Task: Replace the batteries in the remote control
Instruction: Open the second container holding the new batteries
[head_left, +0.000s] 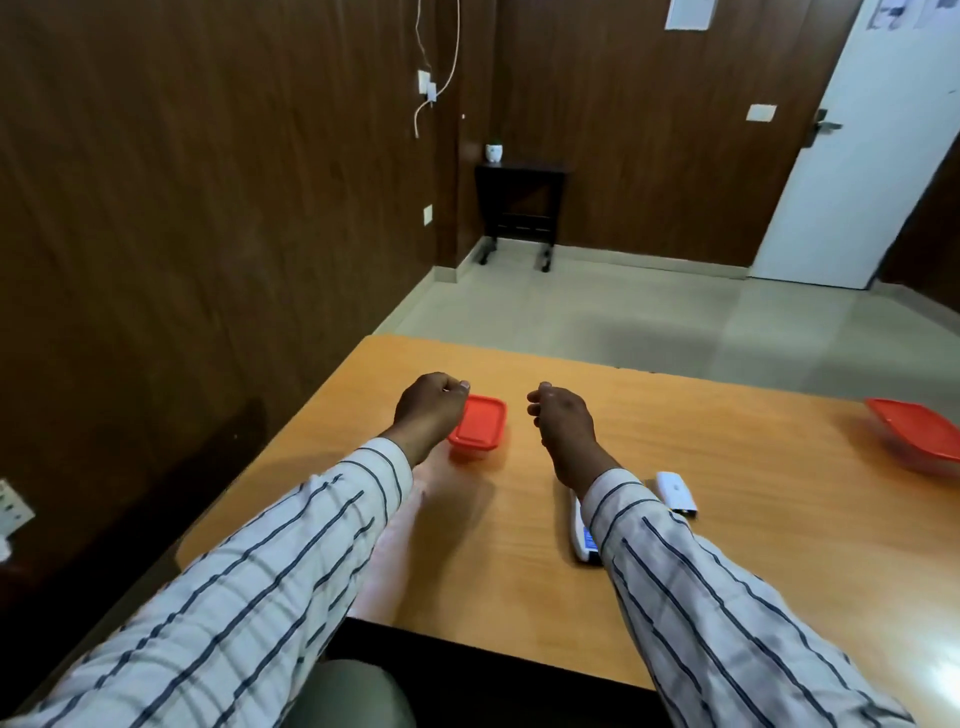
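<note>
A small clear box with an orange-red lid is partly covered by the left hand, and a larger one is seen at the right edge of the light wooden table, before dark panelled walls. The white remote control lies half hidden under the right sleeve, its detached white cover just beside. Both hands, the right hand included, are loosely curled with nothing held

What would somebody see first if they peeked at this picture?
Two hands: the left hand and right hand hover curled above the middle of the orange-brown table. A small red-lidded box sits just beside the left hand, and another red-lidded box sits at the table's far right.
</note>
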